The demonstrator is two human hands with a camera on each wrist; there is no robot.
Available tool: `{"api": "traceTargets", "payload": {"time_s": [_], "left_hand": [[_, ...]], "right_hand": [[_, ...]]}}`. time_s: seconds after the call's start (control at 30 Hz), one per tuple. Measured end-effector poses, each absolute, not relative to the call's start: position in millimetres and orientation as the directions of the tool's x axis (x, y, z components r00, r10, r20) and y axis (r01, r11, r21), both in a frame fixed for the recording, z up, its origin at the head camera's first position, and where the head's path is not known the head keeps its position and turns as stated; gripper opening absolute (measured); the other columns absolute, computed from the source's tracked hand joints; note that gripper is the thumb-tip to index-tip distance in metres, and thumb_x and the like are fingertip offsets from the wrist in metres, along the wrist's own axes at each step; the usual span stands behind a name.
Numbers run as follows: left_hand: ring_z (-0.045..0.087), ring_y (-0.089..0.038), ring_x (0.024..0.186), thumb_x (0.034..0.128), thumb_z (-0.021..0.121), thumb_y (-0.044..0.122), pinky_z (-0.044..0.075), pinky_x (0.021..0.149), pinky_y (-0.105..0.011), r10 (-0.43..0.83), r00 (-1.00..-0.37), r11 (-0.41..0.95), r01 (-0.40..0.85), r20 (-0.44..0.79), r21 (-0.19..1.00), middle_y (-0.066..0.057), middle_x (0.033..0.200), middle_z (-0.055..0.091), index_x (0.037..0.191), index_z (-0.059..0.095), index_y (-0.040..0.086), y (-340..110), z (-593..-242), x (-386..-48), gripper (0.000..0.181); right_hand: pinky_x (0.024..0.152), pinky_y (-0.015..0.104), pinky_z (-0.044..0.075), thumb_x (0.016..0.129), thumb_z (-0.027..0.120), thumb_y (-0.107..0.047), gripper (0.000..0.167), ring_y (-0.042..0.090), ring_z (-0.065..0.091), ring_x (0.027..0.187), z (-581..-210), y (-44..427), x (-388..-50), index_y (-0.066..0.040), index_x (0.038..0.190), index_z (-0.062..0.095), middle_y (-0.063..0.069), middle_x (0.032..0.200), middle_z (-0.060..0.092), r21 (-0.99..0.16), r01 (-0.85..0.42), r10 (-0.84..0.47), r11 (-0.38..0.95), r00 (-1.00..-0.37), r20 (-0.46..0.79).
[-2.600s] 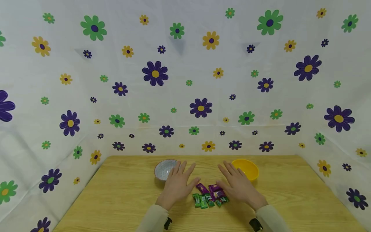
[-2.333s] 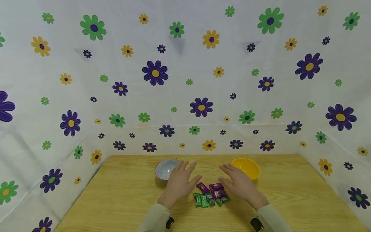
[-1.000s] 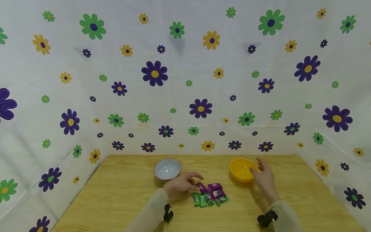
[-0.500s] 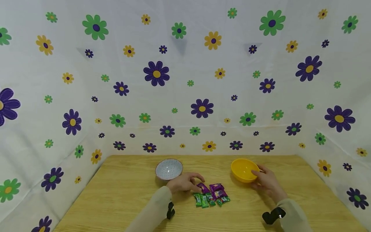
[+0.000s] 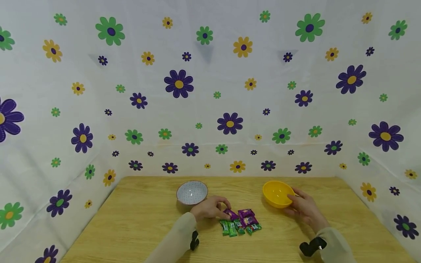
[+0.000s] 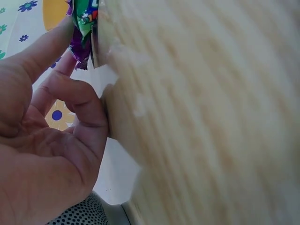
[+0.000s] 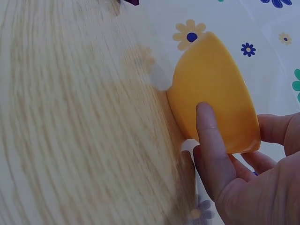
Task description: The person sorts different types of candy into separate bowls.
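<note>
My left hand [image 5: 208,208] pinches a purple-wrapped candy [image 5: 232,214] between thumb and index finger at the left of the candy pile. In the left wrist view the purple wrapper [image 6: 80,52] shows at the fingertips, partly behind a green one. Two more purple candies [image 5: 249,220] and several green-wrapped candies [image 5: 232,229] lie just beside it. On the right, my right hand [image 5: 307,210] grips the yellow bowl [image 5: 275,194] at its right side, thumb over the rim and fingers against the outside. The bowl [image 7: 215,89] stands upright on the table.
A grey-blue patterned bowl [image 5: 192,193] with a reddish rim stands behind my left hand, close to it. The wooden table [image 5: 138,219] ends at a white flower-printed cloth [image 5: 210,109] at the back and sides.
Both hands, earlier spread above the table, have come down. The left has gone to the purple candy and its fingers have closed on it. The right has moved outward and taken hold of the yellow bowl.
</note>
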State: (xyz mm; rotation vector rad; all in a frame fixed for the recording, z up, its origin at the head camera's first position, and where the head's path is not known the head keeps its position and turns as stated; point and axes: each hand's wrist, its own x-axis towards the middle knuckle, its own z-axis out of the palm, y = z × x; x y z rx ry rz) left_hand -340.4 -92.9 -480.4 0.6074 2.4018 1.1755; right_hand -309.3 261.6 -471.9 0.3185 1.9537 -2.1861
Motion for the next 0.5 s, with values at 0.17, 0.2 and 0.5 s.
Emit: {"api": "traceTargets", "payload": {"time_s": [0.17,0.2,0.5], "left_hand": [[0.039,-0.014,0.059,0.0829,0.079,0.015,0.032,0.053,-0.026,0.530,-0.833,0.562,0.202,-0.162,0.802,0.000,0.069,0.048,0.105,0.071,0.016,-93.0,-479.1,-339.8,0.024],[0.039,-0.014,0.060,0.0828,0.079,0.014,0.032,0.053,-0.026,0.528,-0.833,0.562,0.197,-0.166,0.803,0.000,0.070,0.047,0.105,0.071,0.015,-92.9,-478.6,-339.5,0.024],[0.037,-0.013,0.057,0.0829,0.077,0.009,0.033,0.051,-0.025,0.527,-0.833,0.585,0.208,-0.172,0.784,0.001,0.069,0.045,0.103,0.073,0.013,-88.4,-475.1,-335.6,0.021]], "right_hand": [[0.080,0.035,0.059,0.102,0.050,-0.018,0.069,0.011,0.066,0.089,-473.6,262.5,-310.0,-0.006,0.157,0.011,0.032,0.154,0.025,-0.953,0.277,0.000,-0.122,-0.960,-0.279],[0.081,0.036,0.059,0.102,0.050,-0.018,0.068,0.011,0.066,0.089,-473.5,262.5,-309.8,-0.006,0.157,0.012,0.032,0.154,0.026,-0.954,0.276,0.001,-0.121,-0.961,-0.278],[0.082,0.037,0.059,0.103,0.049,-0.017,0.066,0.011,0.065,0.088,-472.9,262.1,-309.4,-0.005,0.157,0.012,0.035,0.153,0.023,-0.956,0.276,0.013,-0.100,-0.960,-0.279]]}}
